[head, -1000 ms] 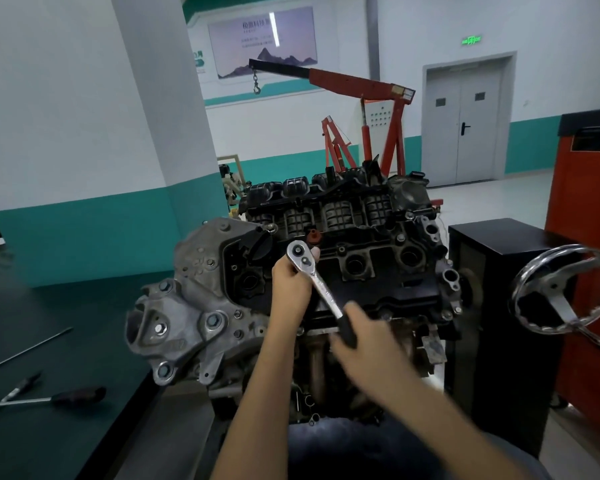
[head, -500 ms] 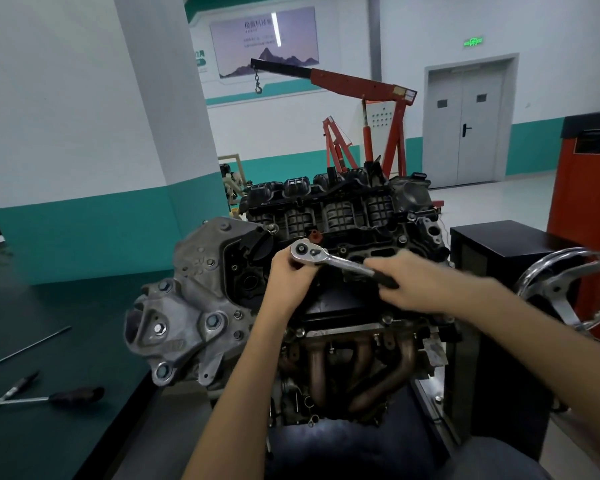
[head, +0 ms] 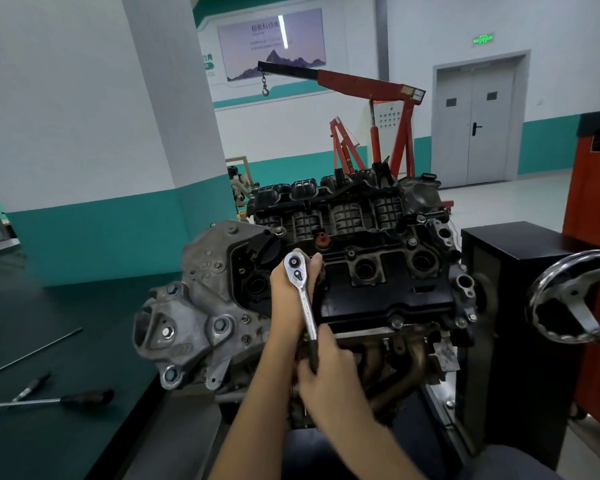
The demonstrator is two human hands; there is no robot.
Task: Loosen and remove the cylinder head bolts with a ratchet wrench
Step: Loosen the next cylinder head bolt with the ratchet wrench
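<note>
Nearest: right hand [head: 329, 375] clamped round the black handle of the ratchet wrench [head: 307, 313], handle pointing back toward the body. Further in: left hand [head: 281, 292] cupped behind the ratchet head, fingers wrapped round it, steadying it over the left end of the cylinder head [head: 378, 296]. Bolt hidden beneath the drive; seating cannot be confirmed. Likely hazard: socket tilting off the bolt under a hard pull, rounding it and driving knuckles into the exhaust manifold [head: 413, 358]. Keep the drive square. Beyond, well apart: red engine crane [head: 361, 84].
</note>
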